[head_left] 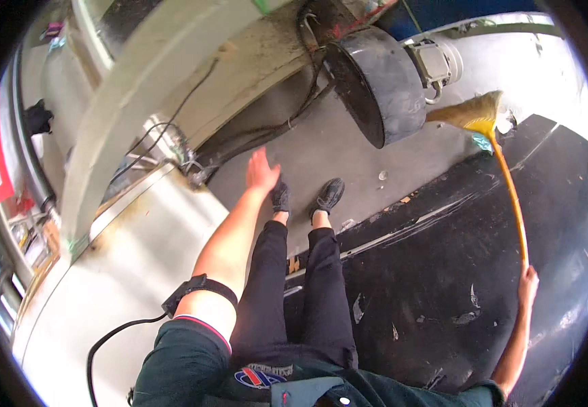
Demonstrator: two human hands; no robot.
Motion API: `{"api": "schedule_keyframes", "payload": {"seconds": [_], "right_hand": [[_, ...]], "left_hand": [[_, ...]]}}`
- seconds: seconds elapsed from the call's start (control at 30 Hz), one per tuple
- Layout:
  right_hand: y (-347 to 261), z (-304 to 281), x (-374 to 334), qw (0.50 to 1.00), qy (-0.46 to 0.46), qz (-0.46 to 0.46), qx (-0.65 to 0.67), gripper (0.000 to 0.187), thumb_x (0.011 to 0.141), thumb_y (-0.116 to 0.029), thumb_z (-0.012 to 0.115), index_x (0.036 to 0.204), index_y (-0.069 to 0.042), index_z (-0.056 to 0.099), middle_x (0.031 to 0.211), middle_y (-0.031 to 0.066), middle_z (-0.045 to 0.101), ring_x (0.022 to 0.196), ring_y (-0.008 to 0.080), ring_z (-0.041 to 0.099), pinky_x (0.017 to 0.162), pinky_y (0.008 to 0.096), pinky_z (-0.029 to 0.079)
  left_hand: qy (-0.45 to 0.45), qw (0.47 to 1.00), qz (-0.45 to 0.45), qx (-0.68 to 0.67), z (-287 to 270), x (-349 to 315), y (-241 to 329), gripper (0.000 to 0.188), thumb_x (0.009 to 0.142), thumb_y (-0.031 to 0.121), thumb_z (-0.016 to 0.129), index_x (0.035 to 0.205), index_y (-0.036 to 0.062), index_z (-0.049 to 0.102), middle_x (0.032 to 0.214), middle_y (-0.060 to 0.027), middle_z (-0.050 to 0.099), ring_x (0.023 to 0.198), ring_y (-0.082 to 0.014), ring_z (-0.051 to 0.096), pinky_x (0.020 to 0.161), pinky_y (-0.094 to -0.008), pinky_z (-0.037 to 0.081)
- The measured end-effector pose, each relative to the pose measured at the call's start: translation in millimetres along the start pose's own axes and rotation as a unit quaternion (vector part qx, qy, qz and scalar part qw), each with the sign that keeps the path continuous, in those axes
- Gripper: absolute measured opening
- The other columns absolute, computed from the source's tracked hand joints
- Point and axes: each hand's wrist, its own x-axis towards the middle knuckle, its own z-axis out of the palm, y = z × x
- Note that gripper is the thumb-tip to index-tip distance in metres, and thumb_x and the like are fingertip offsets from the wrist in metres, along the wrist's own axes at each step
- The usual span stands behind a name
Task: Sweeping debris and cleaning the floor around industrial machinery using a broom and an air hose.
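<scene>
My right hand (528, 285) is closed round the lower end of a long orange broom handle (511, 193). The broom's yellow-brown bristle head (474, 114) is at the far right, beside a black drum (392, 88). My left hand (262, 174) is held out in front of me, empty, with its fingers stretched and slightly blurred. It appears above the grey floor (348, 166), close to my left shoe (280, 195). Next to the broom head lie a crumpled teal scrap (482, 142) and a white piece of litter (505, 122).
A large scuffed black sheet (429, 285) covers the right side. At left stands a white panel (151, 237) beside a curved pale frame (118, 108). Dark cables (253, 141) run along the machine's base. A grey motor (436, 62) adjoins the drum.
</scene>
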Motion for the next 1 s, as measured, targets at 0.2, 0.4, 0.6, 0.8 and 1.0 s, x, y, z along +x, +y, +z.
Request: {"api": "schedule_keyframes", "payload": {"seconds": [0.2,0.4,0.6,0.8,1.0], "right_hand": [[-46.8,-20.2,-106.9,0.987,-0.125,-0.062,0.083,0.05,0.101,-0.041,0.061,0.079,0.003,0.06,0.067,0.0256,0.056,0.055,0.0326,0.045,0.057,0.0479,0.044],[-126.8,-49.8,-184.9,0.959,-0.226,-0.149,0.084,0.043,0.097,-0.045,0.062,0.094,-0.002,0.07,0.084,0.0235,0.071,0.083,0.0433,0.069,0.073,0.0526,0.053],[-277.4,-18.3,-201.9,0.876,-0.305,-0.361,0.093,0.045,0.101,-0.034,0.053,0.144,-0.024,0.053,0.099,0.0193,0.073,0.095,0.0406,0.07,0.082,0.0526,0.055],[-294.8,20.1,-125.6,0.886,-0.245,-0.394,-0.009,0.034,0.103,-0.036,0.049,0.135,-0.028,0.059,0.094,0.0153,0.074,0.091,0.0374,0.072,0.077,0.0509,0.056],[-123.3,28.5,-8.9,0.976,-0.058,-0.212,0.009,0.027,0.103,-0.03,0.049,0.12,-0.017,0.066,0.091,0.018,0.073,0.086,0.0395,0.072,0.075,0.0522,0.057]], "left_hand": [[-0.033,0.993,-0.089,-0.063,-42.9,-178.9,-39.7,0.053,0.081,0.025,0.078,0.125,0.0033,0.058,0.129,-0.0176,0.06,0.124,-0.0359,0.057,0.102,-0.0456,0.049],[-0.071,0.973,-0.209,-0.061,-100.8,-327.9,-49.7,0.043,0.086,0.035,0.077,0.119,0.0106,0.064,0.111,-0.0123,0.066,0.098,-0.0271,0.069,0.088,-0.0424,0.055],[-0.048,0.965,-0.208,-0.15,-145.8,-392.0,-26.0,0.038,0.088,0.033,0.077,0.115,0.007,0.069,0.11,-0.0129,0.07,0.096,-0.0244,0.072,0.087,-0.0393,0.056],[-0.059,0.954,-0.209,-0.207,-179.9,-389.7,-10.1,0.037,0.09,0.025,0.076,0.118,0.0028,0.069,0.113,-0.0131,0.072,0.097,-0.0219,0.072,0.087,-0.0353,0.056],[-0.073,0.949,-0.213,-0.223,-190.4,-389.6,2.1,0.034,0.089,0.019,0.077,0.116,0.0007,0.069,0.11,-0.0116,0.074,0.099,-0.0205,0.071,0.089,-0.0333,0.056]]}}
